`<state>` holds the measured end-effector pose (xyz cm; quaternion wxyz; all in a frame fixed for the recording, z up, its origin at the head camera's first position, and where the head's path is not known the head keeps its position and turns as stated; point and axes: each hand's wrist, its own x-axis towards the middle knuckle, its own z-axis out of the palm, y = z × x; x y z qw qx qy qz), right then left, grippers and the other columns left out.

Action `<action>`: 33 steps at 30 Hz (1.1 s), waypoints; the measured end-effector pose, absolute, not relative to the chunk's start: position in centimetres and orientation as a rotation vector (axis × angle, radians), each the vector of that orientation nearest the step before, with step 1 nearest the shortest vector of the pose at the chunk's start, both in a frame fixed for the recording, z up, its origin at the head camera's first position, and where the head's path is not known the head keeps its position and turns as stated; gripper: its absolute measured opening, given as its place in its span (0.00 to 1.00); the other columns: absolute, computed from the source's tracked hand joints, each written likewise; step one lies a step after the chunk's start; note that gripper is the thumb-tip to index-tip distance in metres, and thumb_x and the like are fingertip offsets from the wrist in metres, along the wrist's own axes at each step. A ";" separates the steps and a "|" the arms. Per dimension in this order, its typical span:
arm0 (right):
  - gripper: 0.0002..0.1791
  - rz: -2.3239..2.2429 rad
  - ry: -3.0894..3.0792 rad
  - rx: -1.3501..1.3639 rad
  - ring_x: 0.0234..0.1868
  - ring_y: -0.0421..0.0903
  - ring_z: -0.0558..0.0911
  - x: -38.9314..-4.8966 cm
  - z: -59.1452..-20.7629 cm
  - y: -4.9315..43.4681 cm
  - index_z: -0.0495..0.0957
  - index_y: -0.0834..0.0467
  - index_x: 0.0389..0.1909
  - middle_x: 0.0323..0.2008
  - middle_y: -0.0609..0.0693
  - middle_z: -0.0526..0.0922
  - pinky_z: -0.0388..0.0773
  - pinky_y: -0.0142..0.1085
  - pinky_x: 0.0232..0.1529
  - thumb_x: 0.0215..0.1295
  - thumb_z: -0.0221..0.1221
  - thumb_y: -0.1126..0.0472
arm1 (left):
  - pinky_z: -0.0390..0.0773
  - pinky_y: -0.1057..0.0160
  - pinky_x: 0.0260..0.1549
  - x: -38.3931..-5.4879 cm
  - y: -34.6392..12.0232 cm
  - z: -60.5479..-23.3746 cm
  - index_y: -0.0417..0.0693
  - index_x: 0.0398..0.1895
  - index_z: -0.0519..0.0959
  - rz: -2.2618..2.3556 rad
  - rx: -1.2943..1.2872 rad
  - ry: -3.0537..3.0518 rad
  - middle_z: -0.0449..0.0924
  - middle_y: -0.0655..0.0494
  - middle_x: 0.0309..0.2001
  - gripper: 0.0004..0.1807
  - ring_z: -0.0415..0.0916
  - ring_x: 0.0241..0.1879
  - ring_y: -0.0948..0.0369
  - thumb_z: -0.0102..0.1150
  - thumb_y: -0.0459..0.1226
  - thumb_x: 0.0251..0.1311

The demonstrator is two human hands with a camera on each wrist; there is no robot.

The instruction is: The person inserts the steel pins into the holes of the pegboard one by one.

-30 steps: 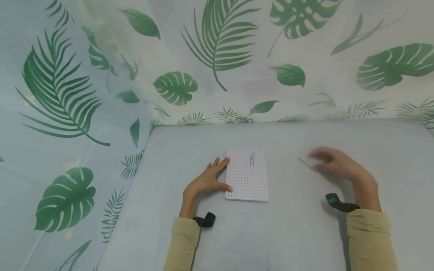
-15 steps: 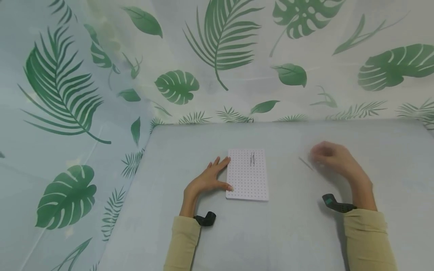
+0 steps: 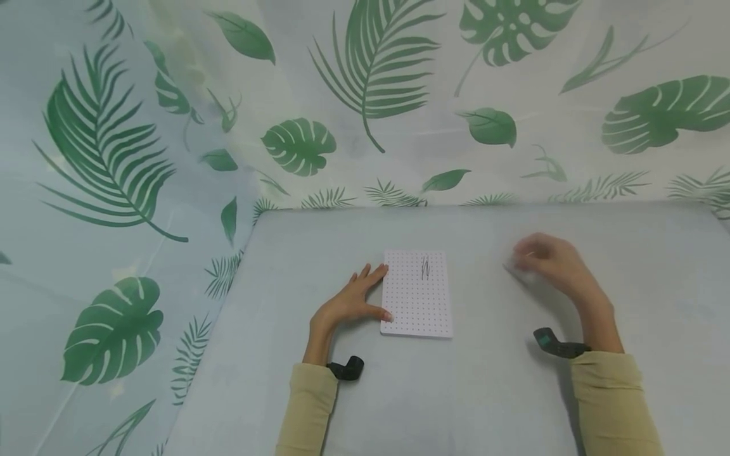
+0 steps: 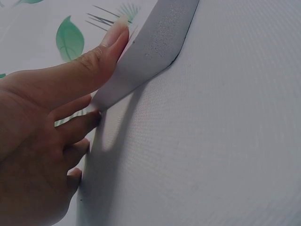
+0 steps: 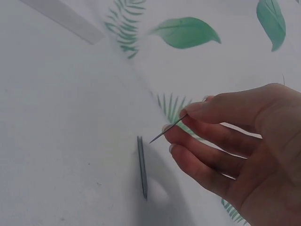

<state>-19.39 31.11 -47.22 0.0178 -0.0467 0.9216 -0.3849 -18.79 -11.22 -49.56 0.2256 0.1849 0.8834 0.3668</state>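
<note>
Since 0.5 s ago the right hand (image 3: pixel 553 261) has shifted left, pinching a slim, pointed needle (image 5: pixel 165 131) near loose needles (image 5: pixel 142 169) on the table (image 3: pixel 490 386). The left hand (image 3: pixel 345 305), spread, touches the dotted, rectangular board (image 3: pixel 419 307).

Pale grey tabletop (image 3: pixel 485 392) runs under left grip (image 3: pixel 345 306) and right grip (image 3: pixel 550 259), whitish back wall (image 3: pixel 433 155) with green leaf print beyond both, bluish side wall (image 3: pixel 114 250), same print, leftward of left grip, dim light.
</note>
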 end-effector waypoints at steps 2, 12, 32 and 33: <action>0.16 -1.194 2.877 -0.155 0.40 0.44 0.81 -19.4 -47.2 30.8 0.80 0.63 0.50 0.45 0.61 0.86 0.76 0.32 0.39 0.72 0.63 0.54 | 0.36 0.44 0.81 -18.7 -11.2 -49.5 0.56 0.84 0.52 1.010 0.511 2.434 0.44 0.53 0.84 0.59 0.30 0.84 0.52 0.79 0.46 0.51; 0.14 -1.208 2.925 -0.217 0.41 0.47 0.80 -19.5 -47.4 29.5 0.80 0.63 0.50 0.44 0.60 0.85 0.77 0.30 0.35 0.71 0.63 0.57 | 0.37 0.43 0.81 -18.7 -11.1 -49.4 0.57 0.84 0.52 1.005 0.489 2.441 0.43 0.51 0.84 0.59 0.30 0.84 0.50 0.79 0.46 0.51; 0.16 -1.239 2.834 -0.177 0.42 0.50 0.84 -19.8 -47.3 27.0 0.82 0.62 0.49 0.44 0.61 0.87 0.80 0.33 0.38 0.69 0.66 0.55 | 0.35 0.46 0.81 -18.8 -11.2 -49.5 0.56 0.84 0.52 1.008 0.515 2.442 0.44 0.51 0.84 0.60 0.30 0.84 0.53 0.79 0.46 0.51; 0.15 -1.240 2.832 -0.181 0.42 0.50 0.84 -19.8 -47.3 26.9 0.82 0.62 0.49 0.44 0.60 0.87 0.80 0.33 0.39 0.68 0.66 0.56 | 0.35 0.46 0.82 -18.8 -11.2 -49.5 0.56 0.84 0.52 1.009 0.515 2.442 0.44 0.51 0.84 0.59 0.30 0.84 0.53 0.79 0.46 0.51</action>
